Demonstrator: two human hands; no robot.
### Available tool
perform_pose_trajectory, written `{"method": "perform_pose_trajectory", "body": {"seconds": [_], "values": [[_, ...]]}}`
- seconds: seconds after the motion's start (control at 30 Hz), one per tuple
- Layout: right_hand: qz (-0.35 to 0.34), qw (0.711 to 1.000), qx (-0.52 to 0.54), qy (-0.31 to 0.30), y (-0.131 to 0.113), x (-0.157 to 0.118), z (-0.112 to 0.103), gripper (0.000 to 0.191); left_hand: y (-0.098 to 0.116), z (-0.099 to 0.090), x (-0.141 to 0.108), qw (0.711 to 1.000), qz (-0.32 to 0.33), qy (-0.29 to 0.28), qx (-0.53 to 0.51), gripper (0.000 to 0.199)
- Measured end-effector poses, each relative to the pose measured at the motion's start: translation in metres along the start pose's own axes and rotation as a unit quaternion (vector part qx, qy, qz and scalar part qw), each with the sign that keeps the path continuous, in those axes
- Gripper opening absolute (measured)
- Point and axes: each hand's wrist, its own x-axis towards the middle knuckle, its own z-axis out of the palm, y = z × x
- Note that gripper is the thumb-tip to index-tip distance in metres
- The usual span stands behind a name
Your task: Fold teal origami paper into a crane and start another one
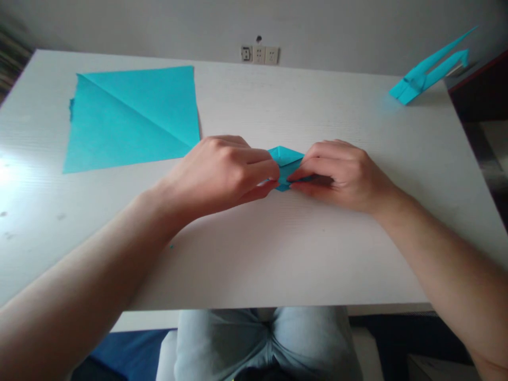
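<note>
A: Where's the folded paper (286, 159)?

B: Near the middle of the desk (257, 254), between the two hands. It's small and blue, with a raised point at its twelve o'clock side.

A: And what are the hands doing?

B: Both are gripping it. The left hand (234, 172) pinches it from nine o'clock, the right hand (343, 172) from three o'clock, with the fingertips close together at its lower edge. The fingers hide part of the paper, so I can't tell its full shape.

A: Anything at ten o'clock?

B: A flat blue sheet (130, 119), with a diagonal crease from its upper left corner to its lower right one. The left edge is a bit ragged. That lower right corner comes right up beside the left hand in view; I can't tell whether they touch.

A: What about two o'clock?

B: A folded blue figure (428, 74) with two long, narrow points, by the far right corner of the desk, well apart from the right hand.

A: And twelve?

B: Wall sockets (259, 54), beyond the desk's far edge. There's also a tiny blue speck (171, 246) at eight o'clock, near the left forearm.
</note>
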Motion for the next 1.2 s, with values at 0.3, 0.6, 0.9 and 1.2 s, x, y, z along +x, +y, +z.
{"method": "perform_pose_trajectory", "body": {"seconds": [0.3,0.6,0.9,1.2], "values": [[-0.002,1.0,-0.004,0.013,0.002,0.001,0.003,0.011,0.003,0.008,0.001,0.999,-0.016,0.033,0.011,0.04],[0.02,1.0,0.017,0.008,-0.001,0.0,-0.003,0.013,0.0,0.004,0.003,1.0,-0.012,0.006,-0.008,0.031],[0.017,0.999,-0.031,0.011,-0.009,0.001,-0.004,0.008,0.004,0.003,0.005,0.999,-0.023,0.011,0.039,0.047],[0.01,0.998,-0.058,0.023,-0.002,0.002,0.006,0.016,0.013,0.014,0.003,0.997,-0.03,0.032,0.064,0.04]]}}
